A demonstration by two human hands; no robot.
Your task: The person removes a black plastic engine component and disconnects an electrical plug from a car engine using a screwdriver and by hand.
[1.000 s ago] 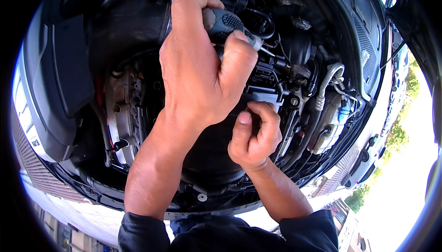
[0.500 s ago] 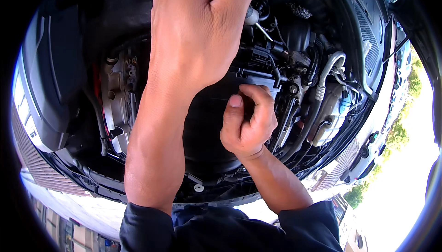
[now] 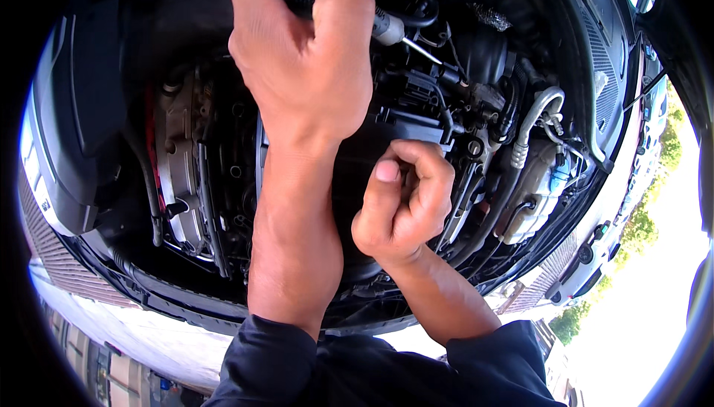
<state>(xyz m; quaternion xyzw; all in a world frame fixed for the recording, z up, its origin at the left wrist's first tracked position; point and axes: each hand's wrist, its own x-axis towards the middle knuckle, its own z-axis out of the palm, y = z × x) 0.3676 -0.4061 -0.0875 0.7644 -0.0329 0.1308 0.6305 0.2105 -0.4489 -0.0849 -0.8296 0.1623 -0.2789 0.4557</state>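
Note:
My left hand (image 3: 301, 65) is wrapped round the dark handle of a screwdriver (image 3: 388, 29), over the far part of an engine bay. Its grey collar and thin metal shaft stick out past my thumb, slanting down to the right among hoses and connectors. I cannot see whether the tip touches anything. Lower and to the right, my right hand (image 3: 405, 202) hovers above the dark engine cover (image 3: 387, 135), palm up. Its fingers are curled in with the thumb close to the forefinger; whatever it holds, if anything, is hidden.
Right of my hands are a pale reservoir (image 3: 535, 199) and a bent metal pipe (image 3: 543, 98). A metallic engine part (image 3: 178, 154) lies to the left. The car's front edge runs below my forearms. Parked cars (image 3: 587, 262) stand beyond at right.
My left hand has shifted a little left and nearer, bringing more of the screwdriver's handle and shaft into view. My right hand has barely moved.

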